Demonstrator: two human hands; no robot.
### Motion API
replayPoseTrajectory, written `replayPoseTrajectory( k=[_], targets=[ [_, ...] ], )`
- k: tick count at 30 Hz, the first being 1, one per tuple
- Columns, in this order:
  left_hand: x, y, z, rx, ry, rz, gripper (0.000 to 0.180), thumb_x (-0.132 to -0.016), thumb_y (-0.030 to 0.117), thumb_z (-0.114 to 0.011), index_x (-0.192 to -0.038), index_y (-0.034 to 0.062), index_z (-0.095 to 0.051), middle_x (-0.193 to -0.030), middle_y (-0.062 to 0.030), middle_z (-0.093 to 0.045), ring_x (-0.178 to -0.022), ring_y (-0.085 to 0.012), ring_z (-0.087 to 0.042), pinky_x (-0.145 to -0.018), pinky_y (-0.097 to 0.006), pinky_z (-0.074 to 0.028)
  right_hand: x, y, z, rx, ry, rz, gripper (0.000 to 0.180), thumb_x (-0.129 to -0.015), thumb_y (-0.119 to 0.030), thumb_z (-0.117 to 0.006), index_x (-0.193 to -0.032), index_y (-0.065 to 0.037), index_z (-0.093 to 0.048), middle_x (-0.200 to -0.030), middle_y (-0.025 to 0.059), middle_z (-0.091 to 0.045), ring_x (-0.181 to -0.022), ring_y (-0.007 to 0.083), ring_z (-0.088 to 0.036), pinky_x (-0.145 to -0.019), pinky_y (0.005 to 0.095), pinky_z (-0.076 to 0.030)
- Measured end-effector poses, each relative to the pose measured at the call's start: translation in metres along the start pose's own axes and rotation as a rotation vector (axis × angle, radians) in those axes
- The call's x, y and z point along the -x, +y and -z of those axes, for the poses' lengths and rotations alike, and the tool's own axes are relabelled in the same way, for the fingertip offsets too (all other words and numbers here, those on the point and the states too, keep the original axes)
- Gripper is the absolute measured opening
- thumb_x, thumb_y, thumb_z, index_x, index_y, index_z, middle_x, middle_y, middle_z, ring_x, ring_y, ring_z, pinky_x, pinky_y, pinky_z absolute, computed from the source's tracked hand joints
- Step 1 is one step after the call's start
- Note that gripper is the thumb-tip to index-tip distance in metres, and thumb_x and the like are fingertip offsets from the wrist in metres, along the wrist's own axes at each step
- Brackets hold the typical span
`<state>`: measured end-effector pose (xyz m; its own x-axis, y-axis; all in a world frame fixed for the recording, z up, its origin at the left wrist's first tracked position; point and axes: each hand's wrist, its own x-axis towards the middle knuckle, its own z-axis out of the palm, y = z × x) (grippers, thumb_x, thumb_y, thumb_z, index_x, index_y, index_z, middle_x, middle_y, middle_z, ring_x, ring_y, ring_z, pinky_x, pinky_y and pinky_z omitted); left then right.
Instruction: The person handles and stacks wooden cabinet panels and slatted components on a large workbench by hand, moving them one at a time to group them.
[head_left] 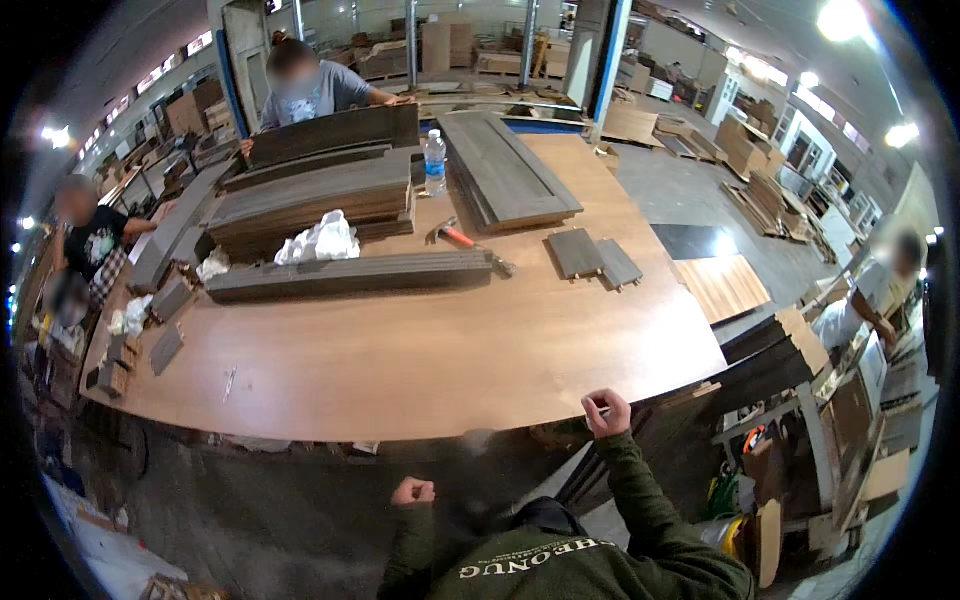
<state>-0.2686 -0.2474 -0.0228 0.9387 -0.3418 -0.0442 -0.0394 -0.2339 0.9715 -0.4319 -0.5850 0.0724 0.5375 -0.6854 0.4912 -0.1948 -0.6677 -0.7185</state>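
My right hand (pixel 607 413) is closed above the near edge of the wooden worktable (pixel 420 370), toward its right corner. A small pale spot shows between its curled fingers, too small to name. Lower and further left, my left hand (pixel 413 491) is curled into a loose fist in front of the table edge, with nothing seen in it. Beyond them on the tabletop lie two small dark panels (pixel 575 253), a hammer (pixel 455 236) with an orange grip, and a bundle of long dark wooden strips (pixel 360 277).
A dark framed door panel (pixel 505 165), a water bottle (pixel 435 163), stacked dark boards (pixel 310 195) and crumpled white wrapping (pixel 320 240) lie further back. One person (pixel 315 90) holds a dark panel across the table; others are at far left and right. Boards (pixel 760 350) stand at the right.
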Motion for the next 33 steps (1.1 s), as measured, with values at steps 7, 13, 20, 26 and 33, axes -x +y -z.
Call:
replayPoseTrajectory(
  k=[7, 13, 20, 26, 33],
  targets=[
    [-0.095, 0.043, 0.019, -0.132, 0.161, -0.087, 0.023, -0.073, 0.012, -0.061, -0.095, 0.0038, -0.058, -0.078, -0.0102, -0.06, -0.069, -0.0191, -0.059, -0.063, -0.034, -0.048, -0.093, 0.003, -0.062, -0.035, -0.078, -0.047, 0.015, -0.077, -0.017, -0.066, -0.077, -0.003, -0.06, -0.07, 0.0088, -0.061, -0.067, 0.0195, -0.06, -0.061, 0.0299, -0.048],
    [-0.125, 0.078, -0.013, -1.017, 0.122, -0.35, 0.048, -0.074, 0.032, -0.06, -0.116, 0.0105, -0.051, -0.122, -0.0131, -0.045, -0.118, -0.0338, -0.037, -0.1, -0.052, -0.025, -0.197, 0.089, -0.112, 0.293, 0.203, 0.007, 0.054, -0.063, -0.038, -0.074, -0.104, -0.013, -0.052, -0.108, 0.0131, -0.053, -0.095, 0.0338, -0.053, -0.077, 0.0416, -0.044],
    [-0.127, 0.082, -0.021, -1.159, 0.374, -0.768, 0.031, -0.087, 0.034, -0.05, -0.106, 0.0112, -0.059, -0.107, -0.0129, -0.058, -0.099, -0.0296, -0.055, -0.082, -0.047, -0.045, -0.32, 0.114, -0.109, 0.873, -0.167, -0.629, 0.117, -0.046, -0.06, -0.077, -0.138, -0.017, -0.02, -0.141, 0.0148, -0.023, -0.129, 0.0333, -0.024, -0.105, 0.0542, -0.017],
    [-0.132, 0.057, -0.023, -1.206, 0.338, -0.648, 0.045, -0.088, 0.047, -0.033, -0.105, 0.0149, -0.059, -0.11, -0.0115, -0.056, -0.103, -0.0336, -0.052, -0.084, -0.05, -0.04, -0.354, 0.132, -0.113, 0.778, -0.262, -0.672, 0.116, -0.044, -0.054, -0.08, -0.139, -0.022, -0.021, -0.137, 0.0131, -0.03, -0.126, 0.0311, -0.03, -0.102, 0.0523, -0.021],
    [-0.14, 0.077, -0.021, -1.132, 0.302, -0.651, 0.04, -0.085, 0.04, -0.042, -0.103, 0.0095, -0.059, -0.106, -0.0134, -0.057, -0.101, -0.035, -0.053, -0.084, -0.048, -0.04, -0.377, 0.143, -0.05, 0.921, -0.475, -0.831, 0.108, -0.054, -0.051, -0.076, -0.14, -0.022, -0.018, -0.143, 0.0122, -0.024, -0.131, 0.0316, -0.023, -0.106, 0.0544, -0.013]
  ],
)
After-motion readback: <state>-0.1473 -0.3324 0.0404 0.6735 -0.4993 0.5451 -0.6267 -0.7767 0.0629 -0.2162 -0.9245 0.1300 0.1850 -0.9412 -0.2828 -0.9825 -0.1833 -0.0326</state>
